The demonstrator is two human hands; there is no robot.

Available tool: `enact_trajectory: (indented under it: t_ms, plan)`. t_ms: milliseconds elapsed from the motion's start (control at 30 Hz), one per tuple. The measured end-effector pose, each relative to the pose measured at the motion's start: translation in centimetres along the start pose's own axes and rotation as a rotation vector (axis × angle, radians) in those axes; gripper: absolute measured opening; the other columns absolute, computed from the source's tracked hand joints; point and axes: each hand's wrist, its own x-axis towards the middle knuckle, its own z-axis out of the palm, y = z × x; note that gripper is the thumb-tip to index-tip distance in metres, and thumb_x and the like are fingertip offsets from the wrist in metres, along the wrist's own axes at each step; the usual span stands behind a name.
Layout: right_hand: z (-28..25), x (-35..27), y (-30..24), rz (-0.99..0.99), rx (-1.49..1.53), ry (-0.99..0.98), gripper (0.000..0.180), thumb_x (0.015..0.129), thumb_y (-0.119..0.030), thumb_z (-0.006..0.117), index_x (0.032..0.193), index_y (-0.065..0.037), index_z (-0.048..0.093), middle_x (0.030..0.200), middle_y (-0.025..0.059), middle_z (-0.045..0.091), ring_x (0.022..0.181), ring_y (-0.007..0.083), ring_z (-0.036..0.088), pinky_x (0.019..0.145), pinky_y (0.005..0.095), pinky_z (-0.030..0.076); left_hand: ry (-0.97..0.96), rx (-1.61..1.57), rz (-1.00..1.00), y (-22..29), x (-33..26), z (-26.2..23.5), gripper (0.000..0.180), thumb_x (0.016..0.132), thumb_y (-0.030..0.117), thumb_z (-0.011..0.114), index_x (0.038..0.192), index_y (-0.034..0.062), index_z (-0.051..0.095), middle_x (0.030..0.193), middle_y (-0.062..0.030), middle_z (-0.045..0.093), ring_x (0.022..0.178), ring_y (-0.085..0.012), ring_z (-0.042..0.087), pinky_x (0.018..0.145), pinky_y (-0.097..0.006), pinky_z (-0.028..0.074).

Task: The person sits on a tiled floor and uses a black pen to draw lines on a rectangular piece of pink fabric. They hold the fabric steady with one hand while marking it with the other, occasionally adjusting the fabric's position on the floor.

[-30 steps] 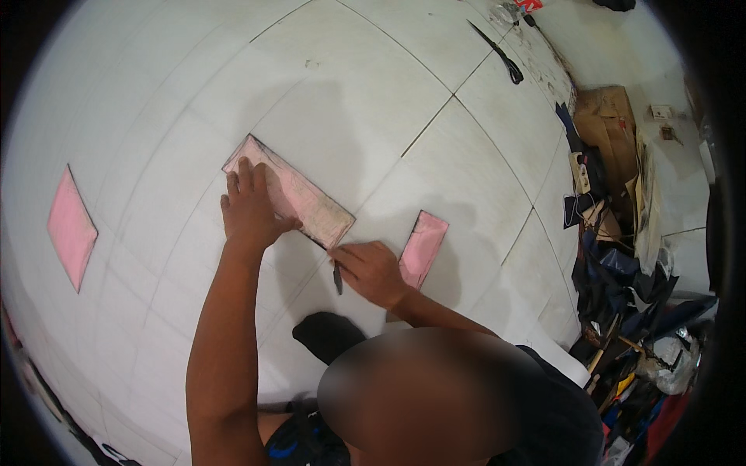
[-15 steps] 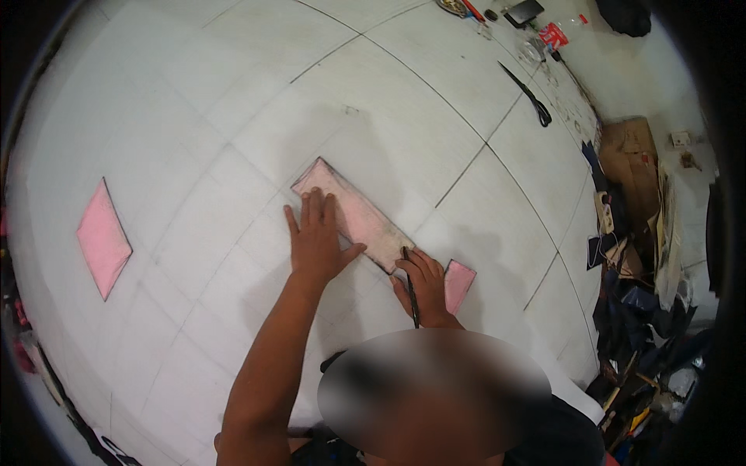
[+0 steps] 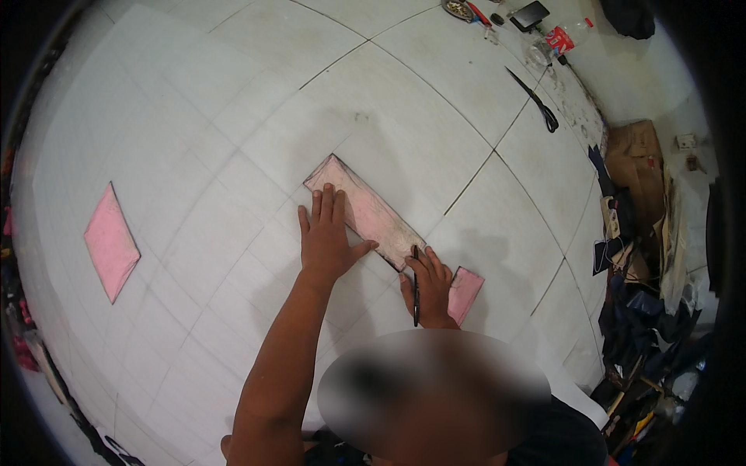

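A long pink pattern piece with dark edges lies slantwise on a thin white sheet spread over the floor. My left hand rests flat on it, fingers stretched and thumb out along its near edge. At the lower right end, my right hand grips a slim black pen and touches the piece. The pen's writing tip is hard to make out. Close beside the right wrist is a smaller pink piece, partly covered by that hand. Farther left lies a pink diamond-shaped piece.
Black scissors lie on the tiles at the upper right. Beyond them are a plastic bottle and a black phone-like object. Along the right wall stand a cardboard box and a heap of dark cloth.
The whole view has shifted slightly. In my right hand the pen has turned a little more upright. My left hand stays flat in the same place on the long piece.
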Motion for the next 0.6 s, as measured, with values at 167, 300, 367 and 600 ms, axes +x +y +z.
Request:
enact_trajectory:
  t_ms: [167,300,367,600]
  plan:
    - [0.01,0.12,-0.26,0.006,0.019,0.008,0.045,0.091,-0.018,0.073,0.133,-0.013,0.060,0.146,0.0139,0.059,0.143,0.0367,0.047,0.111,0.0492,0.032,0.021,0.024,0.012,-0.50,-0.04,0.30,0.120,0.074,0.062,0.085,0.161,0.0017,0.028,0.171,-0.0201,0.021,0.159,-0.0402,0.016,0.126,-0.062,0.015]
    - [0.15,0.04,-0.17,0.016,-0.014,-0.006,0.043,0.093,-0.019,0.072,0.133,-0.011,0.060,0.144,0.0139,0.061,0.143,0.0353,0.046,0.111,0.0485,0.031,-0.015,0.022,-0.015,-0.23,0.07,-0.16,0.119,0.075,0.063,0.084,0.161,0.0040,0.029,0.171,-0.0197,0.020,0.159,-0.0421,0.015,0.126,-0.062,0.015]
    - [0.17,0.01,-0.22,0.016,-0.026,-0.002,0.043,0.093,-0.019,0.071,0.133,-0.010,0.059,0.142,0.0139,0.062,0.143,0.0346,0.046,0.111,0.0482,0.030,-0.005,0.027,-0.008,-0.14,0.31,0.04,0.118,0.074,0.064,0.084,0.161,0.0053,0.030,0.172,-0.0191,0.020,0.159,-0.0420,0.016,0.126,-0.062,0.016]
    - [0.30,0.04,-0.05,0.003,-0.006,0.030,0.046,0.091,-0.019,0.073,0.135,-0.012,0.060,0.144,0.0134,0.060,0.143,0.0350,0.047,0.110,0.0495,0.033,0.024,0.023,-0.005,-0.47,0.11,0.49,0.118,0.073,0.064,0.085,0.159,0.0018,0.031,0.168,-0.0230,0.023,0.157,-0.0434,0.018,0.125,-0.062,0.018]
